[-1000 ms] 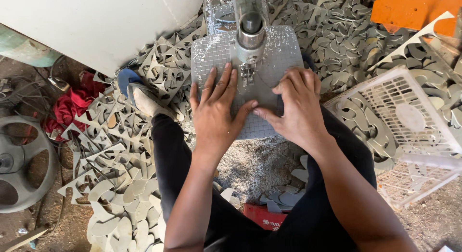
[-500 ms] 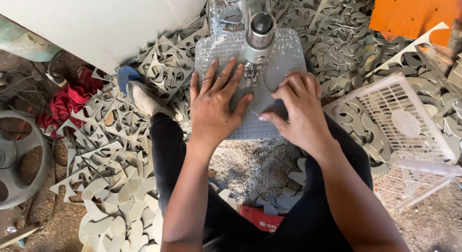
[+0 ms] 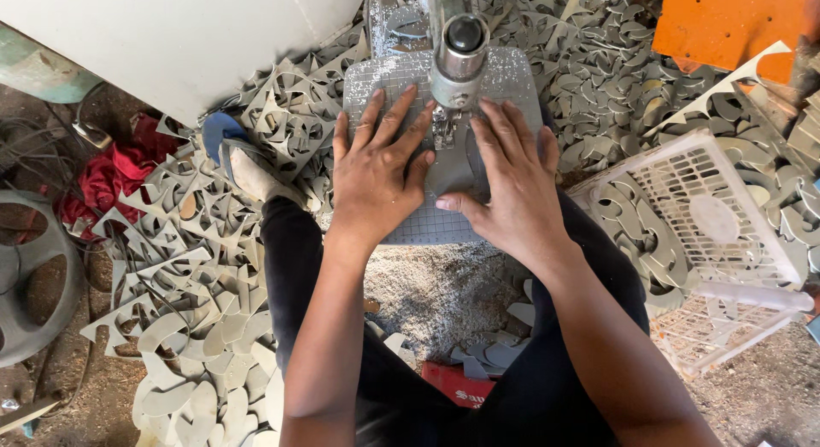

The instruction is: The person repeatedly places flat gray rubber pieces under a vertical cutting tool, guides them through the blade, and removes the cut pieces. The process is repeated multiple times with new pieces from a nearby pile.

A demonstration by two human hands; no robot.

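I sit at a small cutting machine whose round metal head (image 3: pixel 461 50) stands over a gridded metal table (image 3: pixel 427 229). A flat grey cut-out piece (image 3: pixel 453 169) lies on the table right under the head. My left hand (image 3: pixel 376 169) lies flat to its left, fingers spread, thumb against the piece. On the piece's right side my right hand (image 3: pixel 512 186) presses down, thumb and forefinger on it and fingertips beside the head. Both hands hold the piece to the table.
A white plastic basket (image 3: pixel 769 259) with grey cut-outs stands at the right. Heaps of grey offcuts (image 3: pixel 188 268) cover the floor left and behind the machine. Sawdust (image 3: pixel 436 293) lies between my legs. Also here: a red cloth (image 3: pixel 120 169), a wheel (image 3: pixel 26 276) and an orange block (image 3: pixel 735 20).
My right hand has slid forward, its fingers now stretched up beside the machine head. The grey piece has moved closer under the head. My left hand stays flat, slightly shifted.
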